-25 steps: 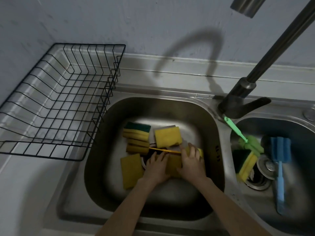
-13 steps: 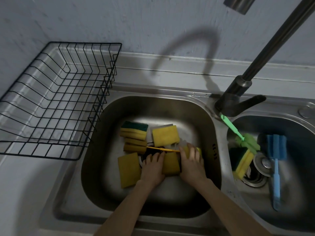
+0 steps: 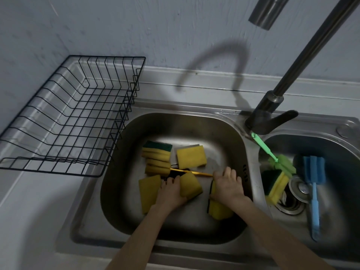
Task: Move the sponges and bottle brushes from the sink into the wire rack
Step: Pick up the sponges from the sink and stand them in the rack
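Note:
Both my hands are down in the left sink basin [image 3: 124, 201]. My left hand [image 3: 171, 190] grips a yellow sponge [image 3: 191, 185]. My right hand [image 3: 227, 185] grips a yellow and green sponge [image 3: 219, 209] that hangs below the wrist. Several more yellow sponges lie on the basin floor: a flat one [image 3: 149, 191] at the left, a stack [image 3: 156, 156] behind it, another [image 3: 191, 156] at the back. A thin yellow brush handle [image 3: 194, 173] lies across them. The black wire rack [image 3: 68, 117] stands on the drainboard at the left, with nothing in it.
The right basin [image 3: 331, 221] holds a green bottle brush [image 3: 272, 156], a blue bottle brush [image 3: 314, 184] and a yellow and green sponge [image 3: 276, 184] by the drain. A dark tap [image 3: 272, 112] rises between the basins, its spout overhead. A grey wall runs behind.
My hands have drawn apart. Each has closed on a sponge and lifted it off the pile; the right one now holds its sponge nearer the front of the basin.

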`<action>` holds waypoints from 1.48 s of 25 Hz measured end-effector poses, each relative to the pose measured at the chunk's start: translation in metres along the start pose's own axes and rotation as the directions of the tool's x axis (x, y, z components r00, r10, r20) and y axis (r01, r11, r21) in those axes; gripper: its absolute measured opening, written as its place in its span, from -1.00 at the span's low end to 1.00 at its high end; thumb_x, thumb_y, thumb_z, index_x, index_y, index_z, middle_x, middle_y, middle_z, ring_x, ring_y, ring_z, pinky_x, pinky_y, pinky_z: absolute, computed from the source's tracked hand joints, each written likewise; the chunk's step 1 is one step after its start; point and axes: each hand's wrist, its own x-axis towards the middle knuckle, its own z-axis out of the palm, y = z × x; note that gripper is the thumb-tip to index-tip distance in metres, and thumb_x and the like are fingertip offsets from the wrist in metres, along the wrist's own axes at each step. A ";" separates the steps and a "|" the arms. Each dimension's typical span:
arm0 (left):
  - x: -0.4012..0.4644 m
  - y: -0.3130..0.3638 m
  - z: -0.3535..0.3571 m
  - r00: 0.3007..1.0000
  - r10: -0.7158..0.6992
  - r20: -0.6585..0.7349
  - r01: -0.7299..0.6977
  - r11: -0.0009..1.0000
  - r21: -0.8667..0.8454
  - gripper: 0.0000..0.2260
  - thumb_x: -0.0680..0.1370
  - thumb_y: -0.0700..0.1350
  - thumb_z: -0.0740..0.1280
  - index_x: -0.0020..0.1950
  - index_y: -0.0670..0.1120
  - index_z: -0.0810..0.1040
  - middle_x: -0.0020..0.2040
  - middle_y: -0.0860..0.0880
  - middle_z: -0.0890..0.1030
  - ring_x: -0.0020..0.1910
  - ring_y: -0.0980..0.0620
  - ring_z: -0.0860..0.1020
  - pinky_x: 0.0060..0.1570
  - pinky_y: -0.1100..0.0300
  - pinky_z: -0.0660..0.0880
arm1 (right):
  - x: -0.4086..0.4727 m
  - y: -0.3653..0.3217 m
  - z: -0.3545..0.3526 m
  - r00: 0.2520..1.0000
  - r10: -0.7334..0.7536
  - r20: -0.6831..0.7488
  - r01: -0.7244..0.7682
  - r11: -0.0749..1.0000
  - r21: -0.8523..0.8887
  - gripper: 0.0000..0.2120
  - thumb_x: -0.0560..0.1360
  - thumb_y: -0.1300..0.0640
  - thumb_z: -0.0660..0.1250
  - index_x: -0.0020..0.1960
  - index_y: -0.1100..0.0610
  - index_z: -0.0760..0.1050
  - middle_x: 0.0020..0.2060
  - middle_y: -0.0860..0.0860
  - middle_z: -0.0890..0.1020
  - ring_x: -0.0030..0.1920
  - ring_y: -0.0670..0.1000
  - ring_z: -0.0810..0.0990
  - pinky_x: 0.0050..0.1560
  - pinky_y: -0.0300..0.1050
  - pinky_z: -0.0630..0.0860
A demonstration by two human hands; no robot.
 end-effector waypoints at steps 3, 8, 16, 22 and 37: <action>-0.006 -0.001 -0.004 0.999 -0.022 -0.028 0.020 0.998 -0.057 -0.31 0.47 0.00 0.31 0.49 -0.10 0.02 0.44 -0.19 0.21 0.42 -0.22 0.20 0.38 -0.02 0.22 | -0.004 0.001 -0.003 0.989 0.024 0.144 -0.034 0.997 0.069 -0.30 0.45 -0.08 0.31 0.41 0.15 0.05 0.34 0.28 0.21 0.35 0.30 0.23 0.38 0.11 0.22; -0.020 -0.002 -0.016 0.996 -0.007 -0.091 -0.012 0.977 -0.213 -0.33 0.46 0.04 0.30 0.48 -0.03 0.06 0.39 -0.19 0.27 0.36 -0.23 0.29 0.34 -0.05 0.31 | -0.013 0.008 -0.002 0.943 -0.008 0.334 -0.036 0.991 0.125 -0.22 0.46 -0.18 0.25 0.47 0.15 -0.03 0.42 0.30 0.17 0.41 0.33 0.16 0.40 0.14 0.21; -0.056 0.005 -0.056 0.953 0.071 -0.295 -0.167 0.934 -0.315 -0.36 0.51 0.05 0.25 0.50 0.09 0.00 0.40 -0.17 0.30 0.35 -0.14 0.33 0.30 0.07 0.29 | -0.032 0.020 -0.046 0.999 -0.011 0.031 -0.003 0.915 0.402 -0.45 0.45 -0.23 0.23 0.23 0.18 0.41 0.20 0.16 0.53 0.22 0.16 0.49 0.21 -0.02 0.43; -0.099 0.011 -0.088 0.877 0.109 -0.467 -0.330 0.844 -0.423 -0.46 0.53 0.02 0.24 0.47 0.08 0.12 0.35 -0.16 0.36 0.32 -0.12 0.36 0.29 0.09 0.30 | -0.060 0.009 -0.078 0.979 0.023 -0.204 0.076 0.883 0.464 -0.42 0.48 -0.23 0.17 0.25 0.22 0.41 0.22 0.21 0.53 0.23 0.20 0.48 0.19 -0.03 0.43; -0.194 -0.063 -0.162 0.751 -0.115 -0.651 -0.559 0.414 -0.718 -0.74 0.60 -0.13 0.10 0.27 0.04 0.36 0.04 0.06 0.51 0.14 0.01 0.46 0.24 0.00 0.39 | -0.106 -0.098 -0.138 0.871 -0.153 -0.467 0.456 0.608 0.650 -0.54 0.51 -0.15 0.18 0.26 0.14 0.45 0.13 0.09 0.56 0.08 0.05 0.50 0.00 -0.16 0.39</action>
